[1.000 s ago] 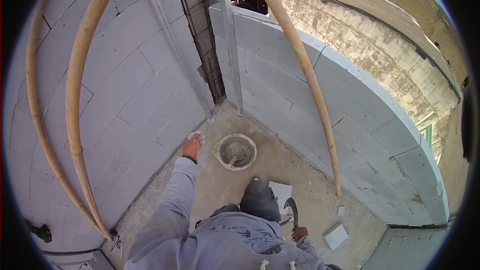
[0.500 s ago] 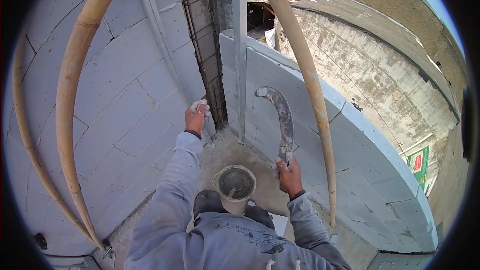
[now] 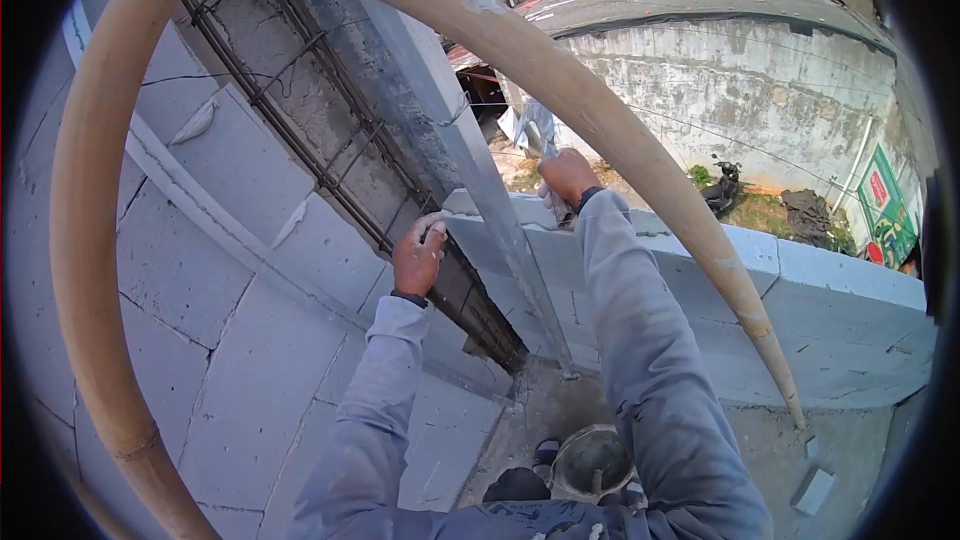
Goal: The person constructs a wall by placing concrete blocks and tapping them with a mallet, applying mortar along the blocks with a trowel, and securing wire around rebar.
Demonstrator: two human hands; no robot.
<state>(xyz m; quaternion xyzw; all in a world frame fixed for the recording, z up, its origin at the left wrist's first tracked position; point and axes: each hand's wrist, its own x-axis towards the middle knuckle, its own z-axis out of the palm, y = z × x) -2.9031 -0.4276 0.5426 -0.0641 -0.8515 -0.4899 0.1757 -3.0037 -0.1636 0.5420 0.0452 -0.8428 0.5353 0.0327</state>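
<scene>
My right hand (image 3: 568, 180) is closed around a curved blade (image 3: 537, 128), now seen pale and foreshortened, raised above the top of the low block wall (image 3: 700, 240). Under that hand, grey-white mortar lies along the wall top. My left hand (image 3: 418, 255) has its fingers curled together, beside the steel rebar cage (image 3: 340, 180) in the corner gap; whatever it may hold is hidden. Between the two hands runs an upright grey post (image 3: 480, 165). Down by my feet stands a bucket (image 3: 590, 465) with grey mix and a stick-like handle in it.
Thick bamboo poles curve past on the left (image 3: 95, 190) and the right (image 3: 640, 160). A tall block wall (image 3: 250, 360) rises at left. Beyond the low wall is a drop to ground with a motorcycle (image 3: 722, 185). A block offcut (image 3: 813, 490) lies on the floor.
My right hand has lifted the curved blade from low in front of me to over the wall top. My left hand has come closer to the rebar. The view has tilted and moved nearer the corner.
</scene>
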